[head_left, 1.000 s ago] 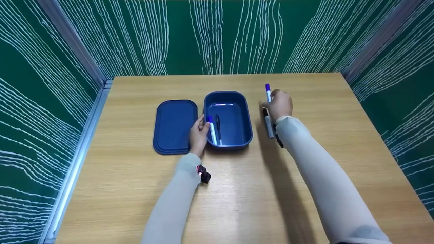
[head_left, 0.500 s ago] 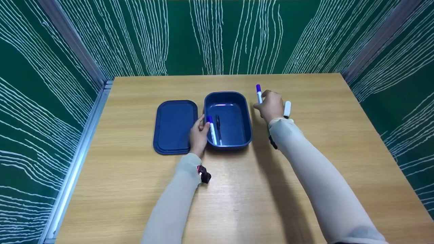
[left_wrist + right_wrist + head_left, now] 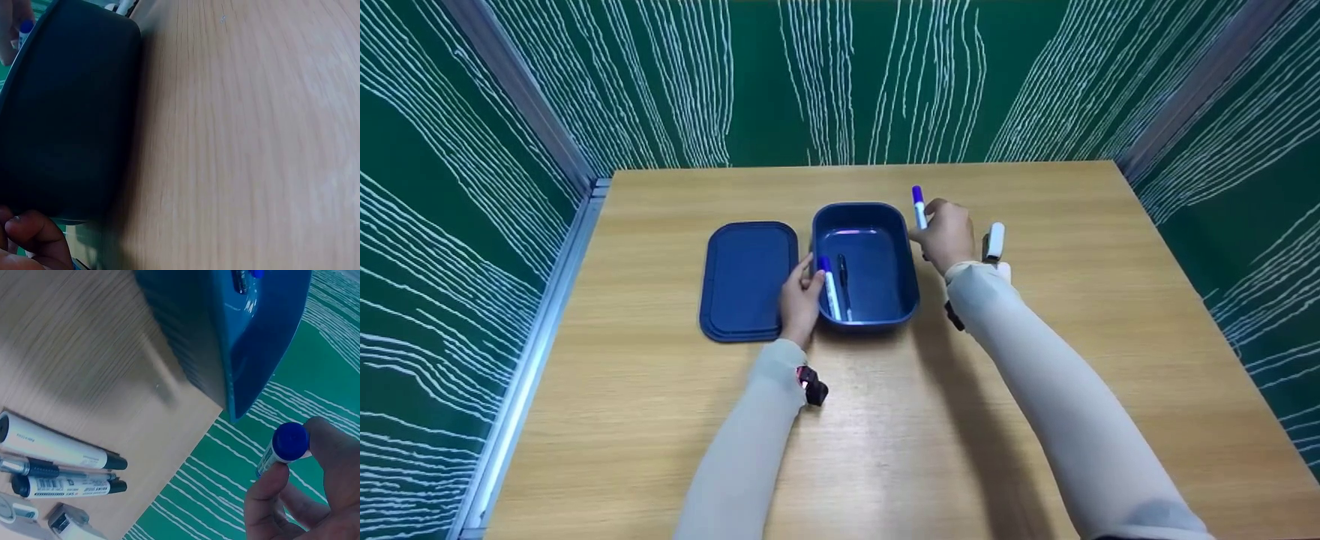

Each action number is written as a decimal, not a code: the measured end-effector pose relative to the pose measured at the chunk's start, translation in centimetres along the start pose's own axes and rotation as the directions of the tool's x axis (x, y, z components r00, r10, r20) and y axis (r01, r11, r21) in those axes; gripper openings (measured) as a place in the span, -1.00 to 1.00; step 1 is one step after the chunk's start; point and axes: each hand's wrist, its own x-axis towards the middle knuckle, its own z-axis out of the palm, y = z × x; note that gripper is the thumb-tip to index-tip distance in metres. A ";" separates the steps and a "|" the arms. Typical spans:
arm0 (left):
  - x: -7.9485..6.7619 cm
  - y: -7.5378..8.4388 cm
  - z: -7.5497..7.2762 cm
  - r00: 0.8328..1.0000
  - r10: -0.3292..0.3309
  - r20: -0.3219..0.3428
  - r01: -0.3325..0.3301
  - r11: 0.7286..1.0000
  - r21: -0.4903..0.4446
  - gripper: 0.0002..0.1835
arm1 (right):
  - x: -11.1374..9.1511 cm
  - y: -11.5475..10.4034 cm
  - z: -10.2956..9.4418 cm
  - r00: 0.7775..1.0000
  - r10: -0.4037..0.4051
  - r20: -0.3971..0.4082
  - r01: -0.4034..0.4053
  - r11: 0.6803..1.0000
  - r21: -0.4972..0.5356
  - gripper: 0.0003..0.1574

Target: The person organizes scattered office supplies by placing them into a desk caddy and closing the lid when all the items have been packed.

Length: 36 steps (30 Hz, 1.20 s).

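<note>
In the head view my right hand (image 3: 949, 234) pinches a white marker with a blue cap (image 3: 919, 206), held up just right of the blue box (image 3: 913, 289). The right wrist view shows the marker (image 3: 291, 441) between thumb and fingers, cap toward the camera. My left hand (image 3: 799, 300) holds the box at its left wall, thumb by the rim. Inside the box lie another blue-capped marker (image 3: 831, 291) and a black pen (image 3: 843, 274) along the left side. Part of the box wall (image 3: 67, 112) fills the left wrist view, with curled fingers (image 3: 39, 230) at its end.
A blue lid (image 3: 746, 281) lies left of the box. Right of it lie a large white black-capped marker (image 3: 50, 441), a clear pen (image 3: 67, 472), a smaller black-capped marker (image 3: 73, 486) and small white items (image 3: 73, 526). Green walls enclose the wooden table (image 3: 660, 450).
My right hand has moved left toward the box with the blue-capped marker. Small white items on the table behind that hand have come into view. The left hand and box stay put.
</note>
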 end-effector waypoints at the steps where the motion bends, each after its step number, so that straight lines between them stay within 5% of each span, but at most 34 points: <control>1: 0.0 0.0 0.0 1.000 0.002 -0.001 -0.002 1.000 -0.001 -0.53 | 0.0 -0.1 0.2 1.000 -0.008 -0.003 0.008 1.000 -0.001 -0.58; 7: 0.0 0.1 -0.1 1.000 -0.002 0.004 0.002 1.000 -0.027 -0.52 | -0.2 -0.5 1.0 0.999 -0.048 -0.016 0.048 0.999 0.013 -0.53; 14: 0.0 0.0 -0.1 1.000 -0.014 0.004 0.014 1.000 -0.014 -0.52 | -0.5 -1.3 1.7 0.998 0.015 0.060 -0.017 0.999 0.029 -0.51; 36: 0.1 0.1 -0.1 1.000 -0.007 0.009 0.007 1.000 -0.013 -0.53 | -1.1 -2.9 4.4 0.998 -0.053 0.029 0.054 0.998 -0.023 -0.61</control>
